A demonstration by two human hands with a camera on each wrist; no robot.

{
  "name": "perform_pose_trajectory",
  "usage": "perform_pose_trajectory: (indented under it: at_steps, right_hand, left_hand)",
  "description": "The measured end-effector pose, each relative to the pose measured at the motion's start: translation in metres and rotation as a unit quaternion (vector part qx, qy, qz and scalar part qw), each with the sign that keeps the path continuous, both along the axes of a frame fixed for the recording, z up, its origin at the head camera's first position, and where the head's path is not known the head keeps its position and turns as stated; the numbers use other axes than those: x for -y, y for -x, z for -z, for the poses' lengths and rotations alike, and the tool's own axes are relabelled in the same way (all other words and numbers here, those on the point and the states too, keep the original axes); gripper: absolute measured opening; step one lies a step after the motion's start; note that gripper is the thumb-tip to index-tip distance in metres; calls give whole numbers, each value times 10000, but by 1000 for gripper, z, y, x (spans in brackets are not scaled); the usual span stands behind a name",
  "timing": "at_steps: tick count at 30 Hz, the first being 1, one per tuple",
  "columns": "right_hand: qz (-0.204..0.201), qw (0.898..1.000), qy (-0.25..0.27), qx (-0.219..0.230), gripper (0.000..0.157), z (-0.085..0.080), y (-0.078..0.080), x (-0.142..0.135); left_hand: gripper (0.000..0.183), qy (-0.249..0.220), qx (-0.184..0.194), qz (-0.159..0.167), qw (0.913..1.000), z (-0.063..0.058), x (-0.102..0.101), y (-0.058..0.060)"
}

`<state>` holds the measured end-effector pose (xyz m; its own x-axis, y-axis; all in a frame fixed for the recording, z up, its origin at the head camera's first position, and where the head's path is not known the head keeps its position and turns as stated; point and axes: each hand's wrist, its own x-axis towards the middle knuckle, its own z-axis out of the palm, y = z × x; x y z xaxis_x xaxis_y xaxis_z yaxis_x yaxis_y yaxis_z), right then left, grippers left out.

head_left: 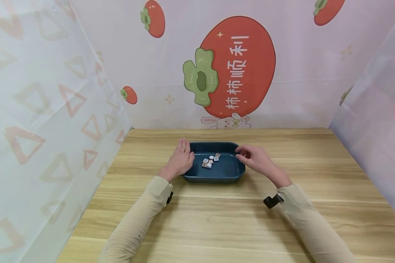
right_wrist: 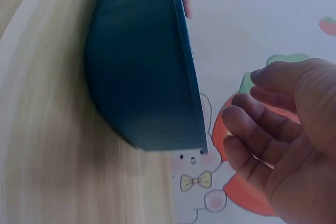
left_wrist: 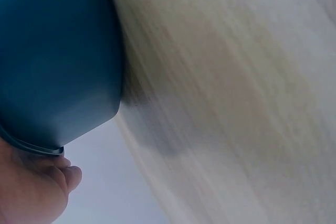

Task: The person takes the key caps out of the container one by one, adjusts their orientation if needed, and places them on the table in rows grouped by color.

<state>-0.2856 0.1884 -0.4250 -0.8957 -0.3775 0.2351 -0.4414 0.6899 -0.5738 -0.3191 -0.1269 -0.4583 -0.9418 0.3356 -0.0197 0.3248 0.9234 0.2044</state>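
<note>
A dark blue, deep rectangular tray with rounded corners sits on the table. Inside it, left of its middle, lie several small square white and brown pieces; their exact kind is too small to tell. My left hand rests against the tray's left rim, fingers extended and pointing away from me. The left wrist view shows that hand at the rim. Above the tray's right end hovers my right hand. In the right wrist view its loosely bent fingers are apart from the rim and hold nothing.
The wood-grain table extends around the tray on all sides. Behind it stands a pale backdrop printed with persimmons and a rabbit. Patterned white sheets close off the left and right sides. Black straps sit at both wrists.
</note>
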Motion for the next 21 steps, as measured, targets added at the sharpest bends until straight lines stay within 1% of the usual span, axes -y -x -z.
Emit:
perform_pose_trajectory:
  at_steps: [3, 9, 14, 19, 21]
  right_hand:
    - [-62, 9999, -47, -94, 25, 2, 2, 10]
    - [-211, 9995, -226, -96, 24, 7, 11, 27]
    - [-299, 9983, -495, 80, 25, 15, 23, 36]
    - [-373, 9945, -926, 327, 27, 18, 32, 44]
    - [-419, 9923, -1114, 352, 27, 18, 36, 47]
  left_hand:
    - [63, 6, 40, -10, 10000, 0, -1, 0]
    - [63, -3, -80, -116, 9999, 2, -3, 1]
    - [64, 62, -161, -105, 9998, 3, -3, 1]
    - [65, 85, -93, -133, 9998, 2, -3, 0]
    - [65, 101, -57, -164, 9998, 1, -4, -1]
